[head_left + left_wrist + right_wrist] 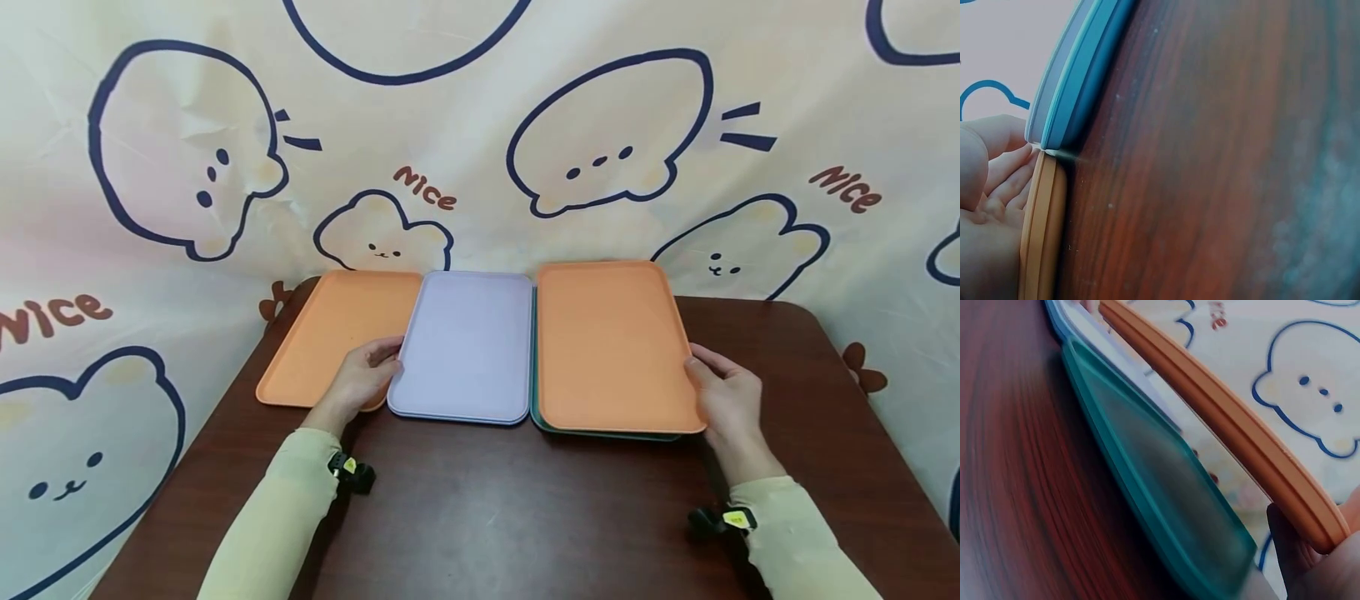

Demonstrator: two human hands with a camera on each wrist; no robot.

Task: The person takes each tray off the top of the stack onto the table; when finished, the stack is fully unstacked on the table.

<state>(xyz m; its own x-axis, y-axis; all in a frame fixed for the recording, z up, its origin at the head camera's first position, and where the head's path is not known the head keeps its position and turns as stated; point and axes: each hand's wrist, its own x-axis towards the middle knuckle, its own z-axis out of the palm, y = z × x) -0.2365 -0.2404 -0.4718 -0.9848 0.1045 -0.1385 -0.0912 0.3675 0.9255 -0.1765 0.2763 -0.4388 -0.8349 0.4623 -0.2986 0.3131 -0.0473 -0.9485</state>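
Observation:
My right hand (733, 404) grips the right edge of an orange tray (611, 346), thumb on top. In the right wrist view that orange tray (1229, 419) is raised and tilted over a teal tray (1154, 469), with a gap between them. My left hand (358, 379) pinches the left edge of a lavender tray (465, 346). The left wrist view shows the lavender tray (1063, 69) stacked on a blue tray (1088, 75), with my left thumb and fingertips at its corner. Beneath the left hand lies another orange tray (341, 333), flat on the table.
The trays stand in a row along the far side of a dark brown wooden table (480, 508). Right behind them hangs a cream cloth (480, 125) printed with cartoon bears. Each wrist wears a strapped black device, the left one (352, 472) close above the table.

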